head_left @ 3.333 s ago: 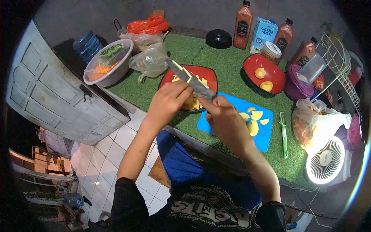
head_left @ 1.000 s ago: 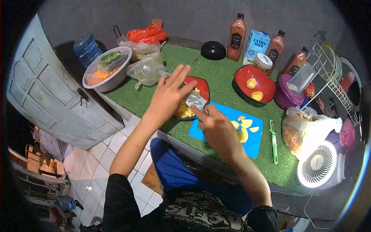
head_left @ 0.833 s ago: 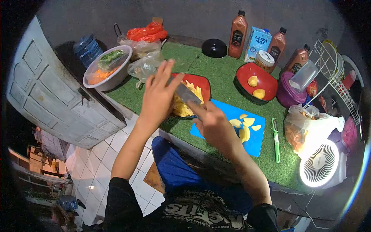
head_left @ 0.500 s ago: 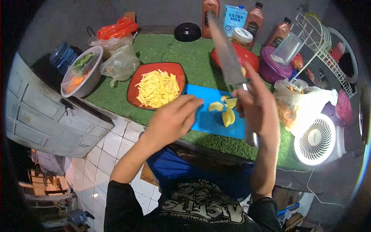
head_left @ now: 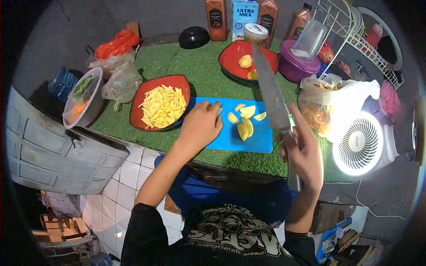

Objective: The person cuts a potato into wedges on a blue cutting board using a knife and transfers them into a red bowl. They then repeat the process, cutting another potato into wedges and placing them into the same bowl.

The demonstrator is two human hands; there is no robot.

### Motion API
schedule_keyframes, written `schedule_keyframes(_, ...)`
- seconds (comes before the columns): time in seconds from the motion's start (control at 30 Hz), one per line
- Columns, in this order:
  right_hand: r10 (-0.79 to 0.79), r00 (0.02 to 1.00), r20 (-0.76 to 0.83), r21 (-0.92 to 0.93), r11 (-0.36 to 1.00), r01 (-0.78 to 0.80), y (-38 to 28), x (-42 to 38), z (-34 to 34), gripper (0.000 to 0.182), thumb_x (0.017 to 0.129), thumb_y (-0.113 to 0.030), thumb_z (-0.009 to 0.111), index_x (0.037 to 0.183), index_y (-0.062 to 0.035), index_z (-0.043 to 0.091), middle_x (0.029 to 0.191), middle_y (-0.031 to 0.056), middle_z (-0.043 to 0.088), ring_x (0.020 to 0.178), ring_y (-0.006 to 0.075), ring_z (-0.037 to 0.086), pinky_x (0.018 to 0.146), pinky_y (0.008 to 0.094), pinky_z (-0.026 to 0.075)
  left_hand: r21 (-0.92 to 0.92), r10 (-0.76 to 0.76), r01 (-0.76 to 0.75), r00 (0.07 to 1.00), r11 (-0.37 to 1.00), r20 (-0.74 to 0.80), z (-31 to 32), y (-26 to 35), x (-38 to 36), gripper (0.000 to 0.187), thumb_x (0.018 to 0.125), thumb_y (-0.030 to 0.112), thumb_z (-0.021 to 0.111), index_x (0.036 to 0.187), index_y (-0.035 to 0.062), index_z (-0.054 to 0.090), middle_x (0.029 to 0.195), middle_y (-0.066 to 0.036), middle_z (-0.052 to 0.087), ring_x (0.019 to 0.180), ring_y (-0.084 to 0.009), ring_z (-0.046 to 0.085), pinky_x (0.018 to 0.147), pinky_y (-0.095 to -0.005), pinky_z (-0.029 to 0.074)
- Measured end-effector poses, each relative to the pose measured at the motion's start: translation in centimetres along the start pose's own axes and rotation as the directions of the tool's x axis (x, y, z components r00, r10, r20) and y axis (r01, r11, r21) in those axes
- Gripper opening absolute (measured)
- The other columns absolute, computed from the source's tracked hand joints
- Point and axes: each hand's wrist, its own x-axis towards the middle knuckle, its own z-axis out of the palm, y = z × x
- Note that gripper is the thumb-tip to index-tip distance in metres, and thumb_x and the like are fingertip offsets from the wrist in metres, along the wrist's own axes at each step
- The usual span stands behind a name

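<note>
My right hand (head_left: 305, 155) grips a large kitchen knife (head_left: 271, 93) by its handle, the broad blade pointing up and away above the right edge of the blue cutting board (head_left: 262, 144). On that board lie several cut potato pieces (head_left: 244, 128), pale yellow. My left hand (head_left: 202, 126) rests at the board's left side with fingers curled together; a small pale bit shows at the fingertips, too hidden to name. Left of it, a red square plate (head_left: 136, 116) holds a heap of potato sticks (head_left: 163, 106). Behind the board, whole peeled potatoes (head_left: 245, 61) sit in a red bowl (head_left: 228, 52).
Green turf matting (head_left: 195, 66) covers the counter. To the right are a lit white fan (head_left: 357, 142), a plastic bag (head_left: 317, 115), a purple container (head_left: 299, 62) and a dish rack (head_left: 368, 48). At left stands a basin of vegetables (head_left: 95, 106); bottles (head_left: 216, 22) line the wall.
My right hand and the knife have moved right and closer to my body, away from the potato pieces. My left hand stays near the board's left side. The whole view has shifted.
</note>
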Motion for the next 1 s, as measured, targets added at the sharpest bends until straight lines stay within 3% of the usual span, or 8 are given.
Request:
schedule_keyframes(0.07, 0.032, 0.999, 0.019, -0.024, 0.999, -0.032, 0.1, 0.0, 0.8, 0.065, 0.094, -0.004, 0.056, 0.157, -0.0067, 0.035, 0.083, 0.0094, 0.068, 0.066, 0.0101, 0.059, 0.061, 0.0297, 0.051, 0.094, -0.094, 0.099, 0.994, 0.991, -0.056, -0.8, 0.6, -0.9, 0.042, 0.088, 0.021, 0.071, 0.124, 0.0, 0.064, 0.1, -0.02, 0.065, 0.092, -0.0376, 0.065, 0.082, -0.0464, 0.054)
schedule_keyframes(0.13, 0.074, 0.989, 0.126, -0.113, 0.992, -0.06, 1.4, 0.3, 1.8, 0.066, 0.093, -0.007, 0.06, 0.155, -0.0084, 0.038, 0.096, 0.0193, 0.073, 0.072, 0.0223, 0.069, 0.069, 0.0384, 0.055, 0.04, -0.175, 0.177, 0.983, 0.983, -0.053, -1.5, 0.9, -1.8, 0.039, 0.09, 0.02, 0.07, 0.121, -0.0017, 0.065, 0.088, -0.019, 0.065, 0.082, -0.0363, 0.066, 0.073, -0.0461, 0.054)
schedule_keyframes(0.17, -0.095, 0.985, 0.146, -0.165, 0.979, 0.119, 2.7, 0.1, 2.6, 0.066, 0.093, -0.008, 0.062, 0.154, -0.01, 0.039, 0.105, 0.0271, 0.071, 0.086, 0.0402, 0.073, 0.076, 0.0453, 0.056, 0.045, -0.182, 0.185, 0.982, 0.982, -0.054, -1.7, 1.0, -2.3, 0.039, 0.09, 0.02, 0.07, 0.121, -0.0017, 0.065, 0.088, -0.019, 0.065, 0.082, -0.0363, 0.066, 0.073, -0.0461, 0.054)
schedule_keyframes(0.27, -0.162, 0.96, 0.23, -0.26, 0.94, 0.221, 1.9, -0.5, 4.5, 0.064, 0.092, -0.007, 0.062, 0.153, -0.008, 0.04, 0.115, 0.032, 0.066, 0.1, 0.0499, 0.066, 0.082, 0.0487, 0.055, -0.098, -0.235, 0.226, 0.967, 0.969, -0.099, -2.6, 0.7, -3.3, 0.038, 0.091, 0.019, 0.071, 0.122, -0.0015, 0.065, 0.081, -0.018, 0.065, 0.074, -0.0353, 0.066, 0.067, -0.0451, 0.052)
schedule_keyframes(0.3, -0.28, 0.926, 0.252, -0.221, 0.915, 0.337, 2.7, -0.4, 5.2, 0.065, 0.093, -0.006, 0.061, 0.153, -0.0063, 0.038, 0.111, 0.0324, 0.066, 0.096, 0.05, 0.066, 0.08, 0.0506, 0.054, -0.105, -0.264, 0.262, 0.965, 0.959, -0.001, -3.3, 0.6, -3.4, 0.036, 0.091, 0.019, 0.071, 0.12, -0.0011, 0.066, 0.085, -0.018, 0.066, 0.078, -0.0362, 0.067, 0.07, -0.0458, 0.054)
schedule_keyframes(0.37, -0.256, 0.929, 0.267, -0.264, 0.908, 0.326, 3.0, -1.0, 6.2, 0.065, 0.093, -0.005, 0.06, 0.153, -0.0053, 0.036, 0.106, 0.0316, 0.066, 0.092, 0.0501, 0.066, 0.078, 0.052, 0.053, -0.107, -0.294, 0.304, 0.951, 0.947, 0.099, -3.5, 0.4, -3.7, 0.035, 0.091, 0.02, 0.07, 0.118, -0.0008, 0.068, 0.09, -0.019, 0.067, 0.083, -0.037, 0.068, 0.072, -0.0465, 0.055)
schedule_keyframes(0.43, -0.219, 0.93, 0.296, -0.32, 0.894, 0.313, 3.6, -1.6, 7.1, 0.068, 0.093, -0.003, 0.058, 0.154, -0.0017, 0.029, 0.092, 0.029, 0.064, 0.08, 0.0501, 0.063, 0.074, 0.0554, 0.05, -0.037, -0.199, 0.201, 0.979, 0.979, 0.05, -2.9, -0.2, -3.9, 0.032, 0.087, 0.02, 0.076, 0.115, 0.0035, 0.072, 0.089, -0.016, 0.067, 0.079, -0.0354, 0.066, 0.071, -0.0442, 0.053)
schedule_keyframes(1.0, -0.166, 0.915, 0.367, -0.527, 0.774, 0.351, 2.0, -2.7, 9.0, 0.069, 0.093, -0.005, 0.058, 0.155, -0.0013, 0.028, 0.087, 0.0245, 0.061, 0.075, 0.045, 0.063, 0.07, 0.0545, 0.05, -0.179, -0.2, 0.172, 0.968, 0.969, -0.154, -0.4, -0.6, -4.1, 0.025, 0.086, 0.017, 0.077, 0.105, 0.0005, 0.075, 0.083, -0.016, 0.065, 0.075, -0.034, 0.066, 0.069, -0.042, 0.052)
